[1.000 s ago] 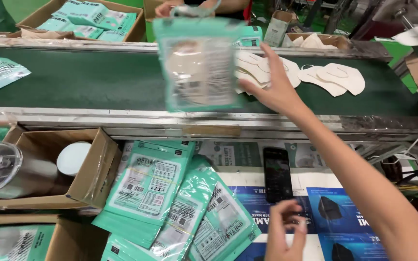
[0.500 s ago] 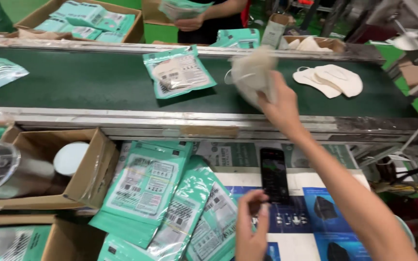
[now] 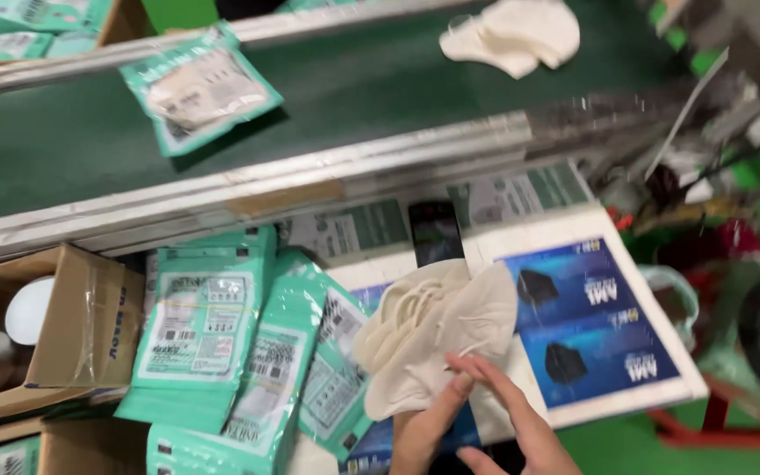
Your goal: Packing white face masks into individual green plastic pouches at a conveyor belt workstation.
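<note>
A packing station: a green conveyor belt (image 3: 327,97) runs across the top of the view, and below its metal rail lies a worktop (image 3: 653,369) covered with printed sheets. At the worktop's near edge both hands now meet on a bundle of cream masks (image 3: 428,339), which half a second ago was up over the belt in the right hand alone. The left hand (image 3: 424,427) grips the bundle's lower edge with fingers closed on the cloth; the right hand (image 3: 512,413) lies beside it, fingers spread loosely over the masks, more resting than clamping. So the masks have come off the belt and sit on the worktop, just in front of a black phone (image 3: 435,233) that lies toward the rail. To the left, stacks of green pouches (image 3: 213,339) fan over the worktop's left side, with a cardboard box (image 3: 72,325) beyond them at the left edge. On the belt a filled pouch (image 3: 200,88) lies flat, well apart from a few loose masks (image 3: 516,33) at its far right.
</note>
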